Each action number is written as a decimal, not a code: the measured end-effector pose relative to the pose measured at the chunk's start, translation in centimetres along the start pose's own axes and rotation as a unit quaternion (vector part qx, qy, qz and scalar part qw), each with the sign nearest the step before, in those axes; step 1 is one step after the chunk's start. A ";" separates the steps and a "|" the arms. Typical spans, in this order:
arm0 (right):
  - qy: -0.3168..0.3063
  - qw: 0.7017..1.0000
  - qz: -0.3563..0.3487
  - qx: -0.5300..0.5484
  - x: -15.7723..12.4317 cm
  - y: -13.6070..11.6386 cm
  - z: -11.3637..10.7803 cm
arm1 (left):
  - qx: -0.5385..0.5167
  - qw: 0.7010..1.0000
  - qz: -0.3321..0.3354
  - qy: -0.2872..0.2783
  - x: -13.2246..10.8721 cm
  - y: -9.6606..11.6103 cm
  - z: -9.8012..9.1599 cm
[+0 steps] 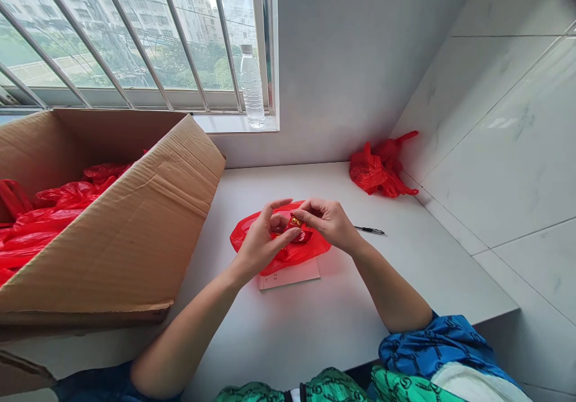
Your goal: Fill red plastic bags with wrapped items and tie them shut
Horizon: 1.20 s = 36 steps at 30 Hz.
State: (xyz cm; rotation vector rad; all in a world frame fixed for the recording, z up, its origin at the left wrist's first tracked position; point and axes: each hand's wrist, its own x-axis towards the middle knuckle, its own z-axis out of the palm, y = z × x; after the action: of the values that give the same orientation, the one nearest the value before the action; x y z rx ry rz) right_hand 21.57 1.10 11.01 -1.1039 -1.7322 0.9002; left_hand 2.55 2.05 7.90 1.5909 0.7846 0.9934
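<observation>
My left hand [263,240] and my right hand [330,222] meet over a red plastic bag [310,251] that lies on the white counter [315,324]. Both hands pinch a small red and gold item [296,222] between their fingertips, just above the bag. The left index finger sticks up while the thumb and other fingers press on the item. A white paper slip [290,276] lies under the bag's near edge.
A large open cardboard box [135,240] with several red bags [40,216] stands at the left. More crumpled red bags [382,168] lie in the far right corner. A black pen [369,230] rests right of my hands. A water bottle [252,87] stands on the windowsill.
</observation>
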 end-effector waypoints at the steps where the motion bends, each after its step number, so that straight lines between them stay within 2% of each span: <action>1: 0.003 1.000 -0.003 -0.009 0.0 0.1 0.0 | -0.001 1.000 -0.006 -0.011 0.0 0.0 0.0; 4: 0.014 0.999 -0.010 -0.043 0.1 0.3 -0.2 | 0.003 0.999 -0.024 -0.035 0.0 0.0 0.0; 13: 0.031 0.990 -0.025 -0.136 0.2 0.3 -0.4 | -0.018 0.999 -0.030 -0.042 -0.1 0.2 0.1; 21: -0.001 0.987 -0.035 -0.156 0.1 0.2 0.0 | -0.015 0.999 -0.020 -0.030 0.0 -0.5 -0.1; 23: -0.005 0.988 -0.038 -0.148 0.2 0.4 -0.1 | 0.011 1.000 -0.016 -0.025 0.2 -0.7 -0.2; 25: -0.009 0.987 -0.035 -0.156 0.3 0.7 -0.4 | 0.091 0.996 -0.015 -0.011 0.3 -0.5 -0.5; 27: -0.008 0.978 -0.025 -0.207 0.4 0.9 -1.0 | 0.217 0.976 -0.020 0.007 0.4 -0.1 -1.1; 30: -0.007 0.941 0.013 -0.338 0.3 0.9 -2.2 | 0.382 0.923 -0.033 0.020 0.3 0.6 -2.2; 33: -0.024 0.908 0.053 -0.415 0.1 0.7 -2.8 | 0.465 0.884 -0.043 -0.003 0.0 0.6 -3.0; 36: -0.063 0.876 0.085 -0.470 0.1 1.0 -2.1 | 0.512 0.857 -0.045 -0.038 -0.4 -0.6 -3.1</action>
State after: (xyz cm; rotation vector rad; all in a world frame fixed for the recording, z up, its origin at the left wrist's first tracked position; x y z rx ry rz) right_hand 23.79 1.79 10.87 -1.8617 -2.2780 0.1610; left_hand -0.41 3.14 7.52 2.4263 1.4556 0.4019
